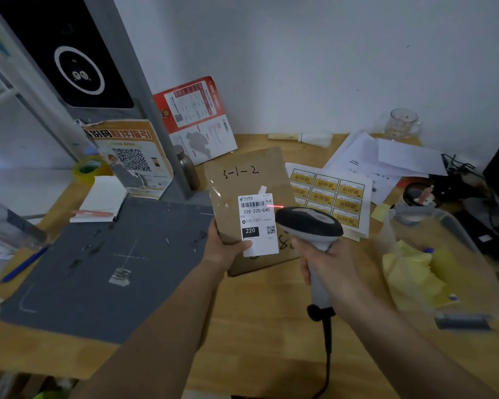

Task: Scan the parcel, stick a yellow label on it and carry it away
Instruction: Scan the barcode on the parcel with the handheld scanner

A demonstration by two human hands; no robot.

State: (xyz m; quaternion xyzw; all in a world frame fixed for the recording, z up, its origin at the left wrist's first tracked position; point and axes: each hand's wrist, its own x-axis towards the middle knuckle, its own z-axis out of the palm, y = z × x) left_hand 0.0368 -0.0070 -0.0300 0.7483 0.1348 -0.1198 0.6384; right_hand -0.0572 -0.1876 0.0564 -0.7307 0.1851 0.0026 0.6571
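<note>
A flat brown parcel (247, 174) marked "3-1-2" is tilted up over the wooden table. My left hand (224, 249) grips its lower left edge, thumb on the white shipping label (258, 223). My right hand (327, 264) holds a grey and black barcode scanner (308, 223) by its handle, its head just right of the label. A red scan line falls on the label's right edge beside the barcode. A sheet of yellow labels (327, 194) lies on the table behind the scanner.
A grey cutting mat (98, 254) covers the table's left side, with a notepad (101, 200), tape roll (87, 168) and blue pen (23, 264). A clear plastic tub (432, 260) with yellow paper stands at the right, loose papers (386, 156) and a glass mug (402, 123) behind it.
</note>
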